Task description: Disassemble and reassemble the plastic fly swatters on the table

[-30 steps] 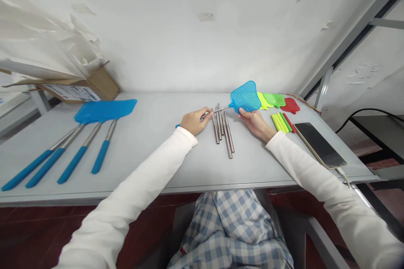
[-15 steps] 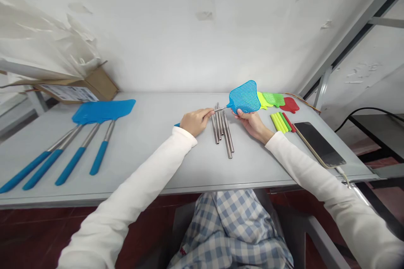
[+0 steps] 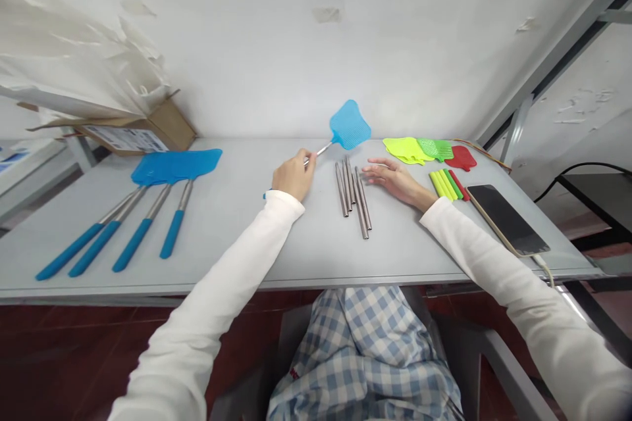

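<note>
A blue fly swatter [image 3: 350, 125] with a thin metal shaft is held in my left hand [image 3: 292, 176], its head tilted up toward the wall. Most of its handle is hidden behind that hand; a bit of blue shows by the wrist. My right hand [image 3: 395, 181] holds nothing, fingers apart, just right of several loose metal tubes [image 3: 364, 210] lying on the table. To the left, several blue fly swatters [image 3: 175, 166] with blue grips lie side by side, their heads overlapping.
Yellow swatter heads [image 3: 405, 150], a green head [image 3: 437, 149] and a red head [image 3: 463, 158] lie at the back right. Below them are several coloured grips [image 3: 444, 184] and a phone [image 3: 508, 218] with a cable. A cardboard box [image 3: 165, 126] stands at the back left.
My right hand has let go of the blue swatter's head. My left hand has drawn the swatter leftward, away from above the tubes. The camera view has shifted slightly.
</note>
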A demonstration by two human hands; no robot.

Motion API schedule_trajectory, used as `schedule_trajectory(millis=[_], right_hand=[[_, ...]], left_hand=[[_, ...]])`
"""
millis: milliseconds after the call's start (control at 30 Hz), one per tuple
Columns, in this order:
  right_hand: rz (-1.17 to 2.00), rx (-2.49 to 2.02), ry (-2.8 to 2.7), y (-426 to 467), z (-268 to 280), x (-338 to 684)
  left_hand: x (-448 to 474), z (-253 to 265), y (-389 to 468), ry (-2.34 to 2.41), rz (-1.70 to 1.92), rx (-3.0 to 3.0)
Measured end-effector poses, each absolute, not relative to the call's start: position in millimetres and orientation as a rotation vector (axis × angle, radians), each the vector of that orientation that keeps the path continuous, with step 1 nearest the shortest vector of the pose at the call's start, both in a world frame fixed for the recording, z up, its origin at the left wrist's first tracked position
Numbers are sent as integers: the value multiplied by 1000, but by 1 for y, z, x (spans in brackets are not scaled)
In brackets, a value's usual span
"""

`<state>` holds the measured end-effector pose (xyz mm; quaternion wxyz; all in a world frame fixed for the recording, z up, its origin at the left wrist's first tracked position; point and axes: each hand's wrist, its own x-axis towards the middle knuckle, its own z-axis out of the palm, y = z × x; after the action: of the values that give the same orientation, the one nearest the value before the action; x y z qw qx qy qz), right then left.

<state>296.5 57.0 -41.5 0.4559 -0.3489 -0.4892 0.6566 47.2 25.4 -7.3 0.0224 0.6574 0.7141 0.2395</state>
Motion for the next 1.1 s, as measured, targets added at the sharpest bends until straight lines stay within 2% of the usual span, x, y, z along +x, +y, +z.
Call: schedule_trajectory(millis=[200,400,600,700,867,933,1100], right_hand=[[1648,-859,-1218,61,-44,299],[1643,-867,-1197,64,-46,299],[1584,-903,-1261,64,-49,299],[1295,-995,-1505,62,-48,300],[318,-1364,-1985,65,-41,314],[40,-1564,-2064,67,-39,322],[-198,-1917,-1910,64,-44,337]], left_hand=[[-3,-2,-8,2451,925,1713],[-68,-18,-24,2611,628,1434],[-99,-40,-22,2722,552,1467],[-102,-47,-23,2745,483,1567],[-106,-50,-26,2735,465,1682],[-105,-49,-28,2720,360,1655],[-79,-32,-39,2764,399,1718]])
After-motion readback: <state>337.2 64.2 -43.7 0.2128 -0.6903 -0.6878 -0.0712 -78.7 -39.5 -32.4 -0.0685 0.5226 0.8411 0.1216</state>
